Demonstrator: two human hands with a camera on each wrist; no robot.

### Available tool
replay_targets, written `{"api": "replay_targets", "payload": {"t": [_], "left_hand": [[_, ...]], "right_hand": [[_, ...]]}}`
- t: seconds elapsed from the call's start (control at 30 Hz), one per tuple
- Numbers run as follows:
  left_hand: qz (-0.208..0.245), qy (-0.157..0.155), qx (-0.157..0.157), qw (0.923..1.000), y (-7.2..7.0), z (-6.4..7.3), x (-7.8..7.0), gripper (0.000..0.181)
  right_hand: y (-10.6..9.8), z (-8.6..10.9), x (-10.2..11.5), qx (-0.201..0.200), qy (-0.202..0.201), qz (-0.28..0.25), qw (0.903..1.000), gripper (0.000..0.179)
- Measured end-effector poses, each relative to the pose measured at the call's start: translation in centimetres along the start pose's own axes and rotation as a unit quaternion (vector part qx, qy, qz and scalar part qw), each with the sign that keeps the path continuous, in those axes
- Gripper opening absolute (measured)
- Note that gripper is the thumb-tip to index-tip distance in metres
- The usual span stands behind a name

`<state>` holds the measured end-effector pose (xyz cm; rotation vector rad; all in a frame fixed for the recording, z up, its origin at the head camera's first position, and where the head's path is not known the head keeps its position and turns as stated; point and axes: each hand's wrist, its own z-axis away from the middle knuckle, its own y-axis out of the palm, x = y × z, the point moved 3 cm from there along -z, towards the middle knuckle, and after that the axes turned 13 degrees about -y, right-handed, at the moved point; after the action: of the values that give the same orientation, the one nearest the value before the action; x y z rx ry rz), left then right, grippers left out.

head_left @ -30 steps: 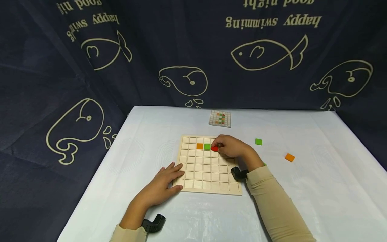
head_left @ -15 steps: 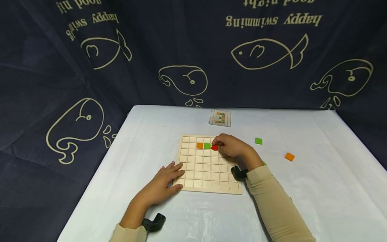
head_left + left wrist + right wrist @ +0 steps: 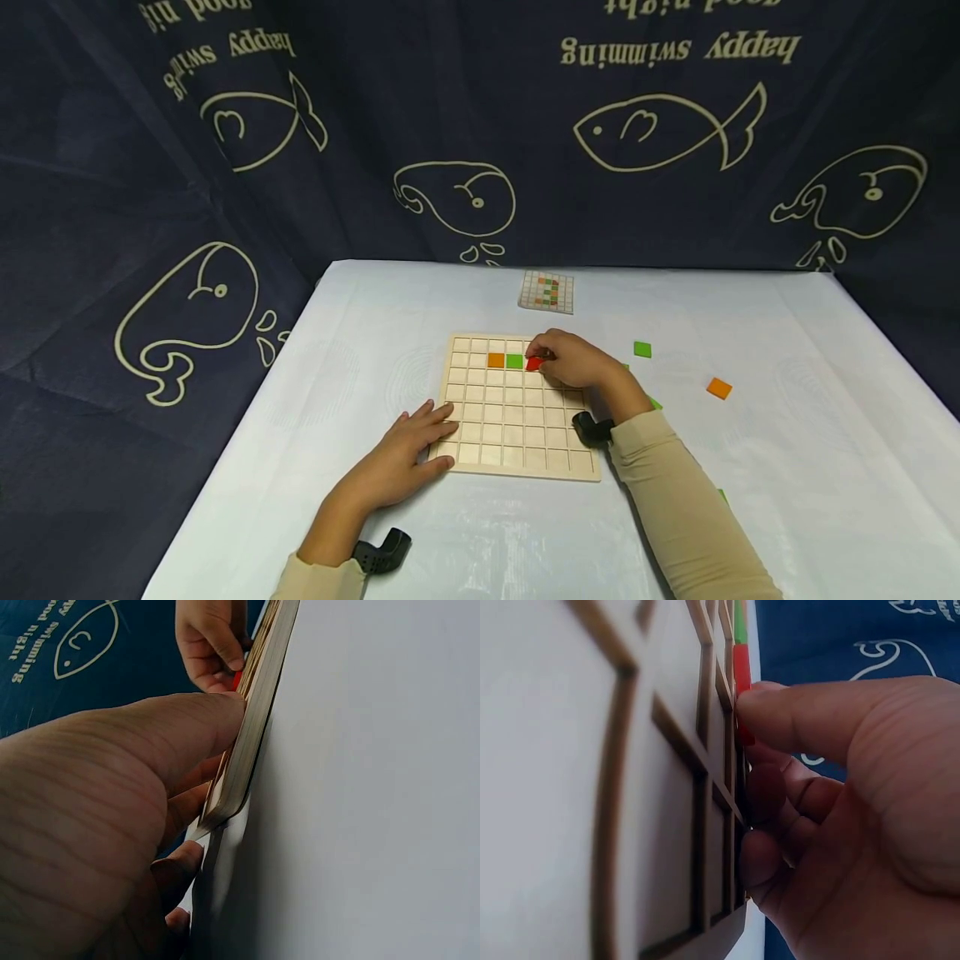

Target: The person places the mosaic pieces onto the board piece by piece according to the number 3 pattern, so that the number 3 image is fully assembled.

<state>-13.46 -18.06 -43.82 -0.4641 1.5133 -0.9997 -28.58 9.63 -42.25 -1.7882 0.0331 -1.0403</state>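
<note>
A wooden grid board [image 3: 502, 417] lies on the white table. In one of its upper rows sit an orange tile [image 3: 496, 360] and a green tile [image 3: 514, 361], side by side. Just right of the green one, my right hand [image 3: 576, 360] pinches a red tile [image 3: 533, 364] at the cell there. The right wrist view shows the thumb on the red tile [image 3: 742, 664], beside the green tile's edge. My left hand [image 3: 401, 458] rests on the board's lower left edge with fingers spread, thumb along the near corner.
Behind the board lies a small pattern card [image 3: 546, 292] printed with a coloured grid. To the right are a loose green tile [image 3: 642, 349] and an orange tile [image 3: 719, 388]. More green tiles [image 3: 656, 404] peek out around the right forearm. A dark printed curtain [image 3: 480, 100] hangs behind the table.
The red tile has turned slightly and shifted a little within my right fingers, now lying straighter beside the green tile. The left hand has stayed in place.
</note>
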Motion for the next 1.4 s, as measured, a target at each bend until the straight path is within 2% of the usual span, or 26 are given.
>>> {"api": "replay_targets", "payload": {"t": [0.17, 0.4, 0.57, 0.77, 1.13, 1.4], "left_hand": [[-0.002, 0.000, 0.000, 1.0000, -0.01, 0.02, -0.02, 0.050], [-0.002, 0.000, 0.001, 1.0000, 0.02, 0.00, -0.01, 0.050], [0.001, 0.000, 0.001, 1.0000, 0.00, 0.01, -0.01, 0.050], [0.005, 0.000, 0.001, 1.0000, -0.04, 0.05, -0.06, 0.050], [0.001, -0.001, -0.002, 1.0000, -0.03, 0.03, -0.11, 0.049], [-0.001, 0.001, -0.002, 1.0000, -0.05, -0.02, -0.11, 0.050]], "right_hand": [[0.09, -0.01, 0.00, 0.002, -0.011, -0.002, 0.9999, 0.029], [0.18, -0.03, 0.07, -0.001, 0.005, -0.018, 0.9998, 0.020], [0.23, -0.08, 0.18, -0.003, -0.002, -0.017, 0.9998, 0.016], [0.24, -0.13, 0.32, 0.000, -0.006, -0.024, 0.9997, 0.019], [0.13, -0.21, 0.79, -0.005, -0.038, -0.032, 0.9987, 0.031], [0.15, -0.33, 0.90, -0.002, -0.040, -0.027, 0.9988, 0.039]]}}
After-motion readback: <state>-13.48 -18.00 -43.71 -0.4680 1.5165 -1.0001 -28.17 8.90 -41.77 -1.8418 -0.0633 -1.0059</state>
